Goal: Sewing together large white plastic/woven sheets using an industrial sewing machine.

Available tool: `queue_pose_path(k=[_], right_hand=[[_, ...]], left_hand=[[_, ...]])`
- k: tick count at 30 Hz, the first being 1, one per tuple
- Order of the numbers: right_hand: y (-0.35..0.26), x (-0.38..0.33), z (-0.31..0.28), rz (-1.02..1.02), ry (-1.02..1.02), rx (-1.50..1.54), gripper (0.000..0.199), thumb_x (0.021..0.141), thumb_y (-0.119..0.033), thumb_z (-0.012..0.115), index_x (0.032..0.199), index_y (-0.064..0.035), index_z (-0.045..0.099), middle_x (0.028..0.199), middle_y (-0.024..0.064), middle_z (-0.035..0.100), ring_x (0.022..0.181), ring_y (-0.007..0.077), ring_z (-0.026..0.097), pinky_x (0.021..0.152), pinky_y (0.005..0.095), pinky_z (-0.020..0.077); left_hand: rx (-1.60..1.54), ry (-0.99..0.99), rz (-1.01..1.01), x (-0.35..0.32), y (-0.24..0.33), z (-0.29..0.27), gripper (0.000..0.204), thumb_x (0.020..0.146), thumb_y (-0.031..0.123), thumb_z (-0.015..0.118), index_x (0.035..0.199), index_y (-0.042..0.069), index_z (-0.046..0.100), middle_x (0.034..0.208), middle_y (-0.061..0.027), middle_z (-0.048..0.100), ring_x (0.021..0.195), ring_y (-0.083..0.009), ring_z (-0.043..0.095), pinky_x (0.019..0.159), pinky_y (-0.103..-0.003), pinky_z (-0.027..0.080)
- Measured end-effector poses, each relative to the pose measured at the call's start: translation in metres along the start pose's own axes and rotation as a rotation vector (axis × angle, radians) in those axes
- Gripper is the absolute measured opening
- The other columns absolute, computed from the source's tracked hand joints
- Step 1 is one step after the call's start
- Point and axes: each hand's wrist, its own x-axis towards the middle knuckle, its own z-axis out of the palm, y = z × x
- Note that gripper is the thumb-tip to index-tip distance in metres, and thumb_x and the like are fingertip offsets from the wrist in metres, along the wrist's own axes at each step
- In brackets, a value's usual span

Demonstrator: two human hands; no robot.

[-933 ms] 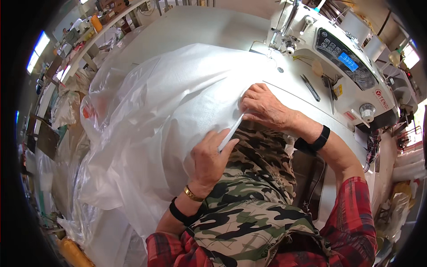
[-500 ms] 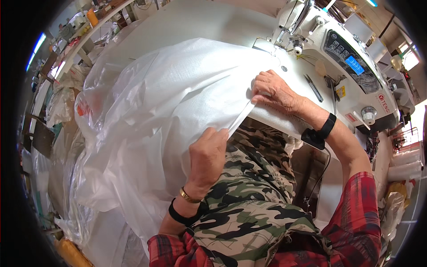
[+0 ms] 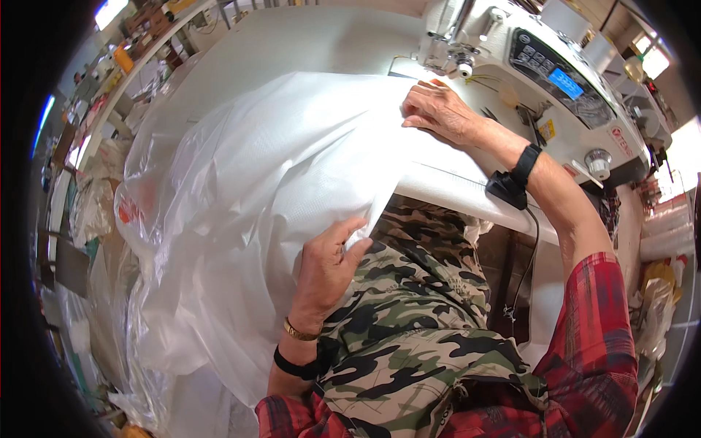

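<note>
A large white woven plastic sheet (image 3: 292, 160) lies in folds over the table and hangs down on the left. My left hand (image 3: 327, 264) has its near edge between thumb and forefinger, just above my lap. My right hand (image 3: 442, 113) rests on the sheet's far right corner with bent fingers, close in front of the needle area of a white sewing machine (image 3: 577, 109). Its fingertips press on the sheet; how firmly they grip is partly hidden. Between both hands the sheet's edge runs slantwise.
The machine's control panel with a lit blue display (image 3: 565, 83) stands at the upper right. Dark-tipped snips (image 3: 489, 114) lie partly hidden behind my right hand. A cable (image 3: 537, 233) hangs from my right wrist's black device. Cluttered shelves (image 3: 109, 109) and clear plastic line the left side.
My right hand has moved farther toward the needle area, with the sheet's corner. The thumb and forefinger of my left hand have spread a little at the edge. The whole view has shifted slightly.
</note>
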Motion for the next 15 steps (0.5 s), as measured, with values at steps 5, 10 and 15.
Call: queue_pose_path(k=[5, 10, 15], right_hand=[[-0.014, -0.002, 0.005, 0.093, 0.191, -0.206, 0.028, 0.088, -0.029, 0.068, 0.094, -0.0059, 0.055, 0.093, 0.01, 0.059, 0.087, 0.0293, 0.059, 0.079, 0.0415, 0.0502], [-0.053, -0.023, 0.016, 0.419, 0.209, -0.108, 0.039, 0.088, -0.033, 0.069, 0.104, 0.0009, 0.059, 0.102, 0.0175, 0.06, 0.093, 0.0336, 0.06, 0.082, 0.0434, 0.0512], [-0.057, -0.03, 0.018, 0.456, 0.227, -0.055, 0.046, 0.088, -0.038, 0.067, 0.112, -0.0002, 0.061, 0.11, 0.0179, 0.062, 0.106, 0.0335, 0.057, 0.095, 0.0444, 0.0421]], left_hand=[[-0.045, -0.111, -0.014, 0.008, -0.002, 0.018, 0.025, 0.081, 0.004, 0.065, 0.106, 0.001, 0.068, 0.094, -0.017, 0.07, 0.078, -0.0302, 0.069, 0.07, -0.033, 0.053], [0.142, -0.039, 0.307, 0.021, 0.0, 0.029, 0.013, 0.076, 0.002, 0.059, 0.087, 0.001, 0.065, 0.081, -0.0154, 0.066, 0.069, -0.034, 0.065, 0.062, -0.038, 0.051], [0.298, -0.002, 0.491, 0.033, 0.005, 0.03, 0.005, 0.074, 0.0, 0.057, 0.071, 0.004, 0.055, 0.066, -0.0129, 0.055, 0.055, -0.0329, 0.057, 0.053, -0.041, 0.046]])
